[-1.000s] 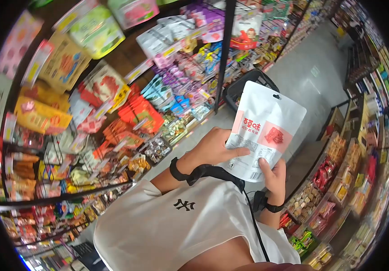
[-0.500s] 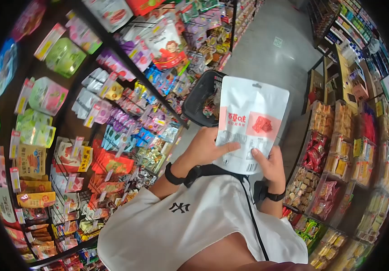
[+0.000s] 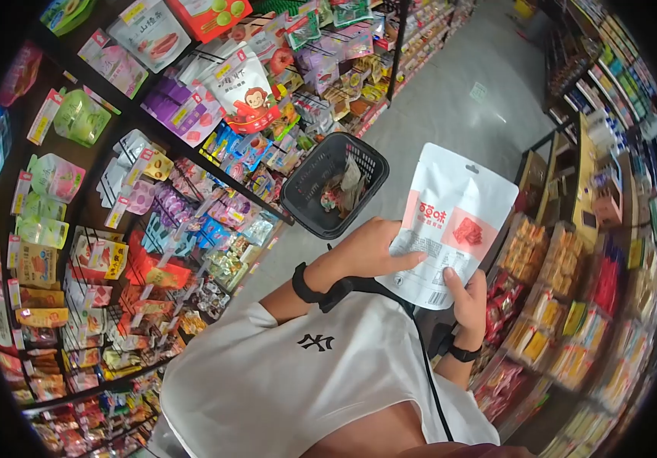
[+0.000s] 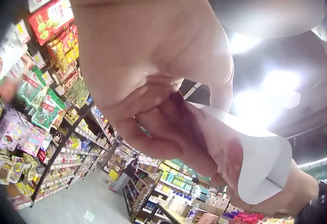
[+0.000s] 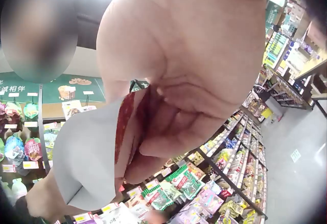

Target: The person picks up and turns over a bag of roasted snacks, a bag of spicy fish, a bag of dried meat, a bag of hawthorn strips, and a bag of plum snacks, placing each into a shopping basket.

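A white snack pouch [image 3: 462,179] with a pink band, red lettering, a picture of red pieces and a hang hole at its top is held up between both hands. My left hand [image 3: 370,250] grips its left edge, thumb across the printed front. On the lower right edge my right hand [image 3: 469,304] holds it, the thumb pressed to the front near the barcode. Fingers of the left hand [image 4: 153,55] curl behind the pouch [image 4: 265,168] in the left wrist view. From the right wrist, curled fingers of the right hand [image 5: 184,55] show against the pouch [image 5: 87,147].
A black shopping basket [image 3: 295,200] with some items inside stands on the floor [image 3: 450,122] beyond the left hand. Racks of hanging snack bags [image 3: 54,267] line the left side. Bins of packaged food [image 3: 550,305] stand close on the right. A thin black cord [image 3: 425,374] hangs over the white shirt [image 3: 267,382].
The head view has swung, and the basket, earlier partly behind the pouch, now shows whole to its left. Both hands keep their hold on the pouch.
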`<state>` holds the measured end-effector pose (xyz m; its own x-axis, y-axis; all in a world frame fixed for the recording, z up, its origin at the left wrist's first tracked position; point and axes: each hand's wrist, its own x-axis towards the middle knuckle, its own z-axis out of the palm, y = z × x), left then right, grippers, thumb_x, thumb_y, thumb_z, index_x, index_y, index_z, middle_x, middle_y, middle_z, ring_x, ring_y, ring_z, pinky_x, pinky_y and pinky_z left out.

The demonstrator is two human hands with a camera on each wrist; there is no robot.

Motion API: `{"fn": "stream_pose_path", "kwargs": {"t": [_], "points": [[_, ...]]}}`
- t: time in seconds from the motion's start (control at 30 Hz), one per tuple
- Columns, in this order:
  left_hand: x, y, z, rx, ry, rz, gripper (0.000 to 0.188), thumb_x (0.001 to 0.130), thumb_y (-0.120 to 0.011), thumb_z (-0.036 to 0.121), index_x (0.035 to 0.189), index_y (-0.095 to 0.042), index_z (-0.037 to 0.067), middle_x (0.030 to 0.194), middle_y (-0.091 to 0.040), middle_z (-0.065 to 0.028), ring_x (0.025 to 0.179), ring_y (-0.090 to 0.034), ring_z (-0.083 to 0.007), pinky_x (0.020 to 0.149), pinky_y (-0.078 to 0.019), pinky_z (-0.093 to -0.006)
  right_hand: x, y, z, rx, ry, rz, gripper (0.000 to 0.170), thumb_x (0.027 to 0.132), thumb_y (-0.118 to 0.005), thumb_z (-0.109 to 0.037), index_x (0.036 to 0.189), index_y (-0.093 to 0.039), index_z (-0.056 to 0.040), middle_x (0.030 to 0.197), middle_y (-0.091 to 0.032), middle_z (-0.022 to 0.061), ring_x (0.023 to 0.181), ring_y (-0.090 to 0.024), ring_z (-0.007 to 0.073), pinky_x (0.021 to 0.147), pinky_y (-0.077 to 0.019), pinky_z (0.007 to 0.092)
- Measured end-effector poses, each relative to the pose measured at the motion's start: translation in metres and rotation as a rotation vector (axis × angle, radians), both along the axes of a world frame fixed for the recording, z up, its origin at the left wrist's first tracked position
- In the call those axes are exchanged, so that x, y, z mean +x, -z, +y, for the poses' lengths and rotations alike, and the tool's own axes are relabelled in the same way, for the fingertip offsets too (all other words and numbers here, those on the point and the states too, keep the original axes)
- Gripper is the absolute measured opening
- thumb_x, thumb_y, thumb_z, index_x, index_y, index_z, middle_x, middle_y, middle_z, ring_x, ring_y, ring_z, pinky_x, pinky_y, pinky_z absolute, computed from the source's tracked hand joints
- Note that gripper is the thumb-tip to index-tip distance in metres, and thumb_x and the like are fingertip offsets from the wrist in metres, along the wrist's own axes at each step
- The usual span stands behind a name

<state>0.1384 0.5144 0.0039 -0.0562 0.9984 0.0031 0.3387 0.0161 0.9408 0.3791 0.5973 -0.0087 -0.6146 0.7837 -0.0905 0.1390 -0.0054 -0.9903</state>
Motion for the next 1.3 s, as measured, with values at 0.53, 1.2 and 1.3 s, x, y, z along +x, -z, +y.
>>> {"fn": "stream_pose_path", "kwargs": {"t": [0.53,1.2,1.3], "points": [[-0.083,0.019,0.197,0.151,-0.095,0.128,0.037,0.082,-0.068,0.025,0.105,-0.067,-0.004,0.083,-0.069,-0.0252,0.077,-0.068,-0.0424,0.07,-0.0536,-0.047,-0.09,0.008,0.214,0.028,-0.066,0.011,0.032,0.099,-0.069,-0.022,0.102,-0.068,0.0095,0.09,-0.071,0.0044,0.082,-0.059,0.0093,0.075,-0.0494,0.0288],[-0.079,0.034,0.372,0.173,-0.653,0.069,0.034,0.084,-0.064,0.019,0.113,-0.068,0.002,0.085,-0.07,-0.0228,0.075,-0.068,-0.0413,0.069,-0.0546,-0.0461,-0.185,0.023,0.511,-0.007,-0.71,-0.127,0.03,0.099,-0.068,-0.02,0.11,-0.068,0.0073,0.092,-0.072,0.0048,0.082,-0.059,0.0087,0.075,-0.0495,0.028],[-0.075,0.02,0.387,-0.006,-0.683,0.067,0.033,0.083,-0.064,0.014,0.113,-0.065,0.001,0.083,-0.068,-0.0225,0.07,-0.067,-0.04,0.065,-0.0526,-0.0438,-0.197,0.025,0.538,-0.035,-0.804,-0.074,0.029,0.099,-0.069,-0.02,0.11,-0.068,0.0066,0.09,-0.072,0.0041,0.08,-0.059,0.008,0.073,-0.0499,0.0273]]}}
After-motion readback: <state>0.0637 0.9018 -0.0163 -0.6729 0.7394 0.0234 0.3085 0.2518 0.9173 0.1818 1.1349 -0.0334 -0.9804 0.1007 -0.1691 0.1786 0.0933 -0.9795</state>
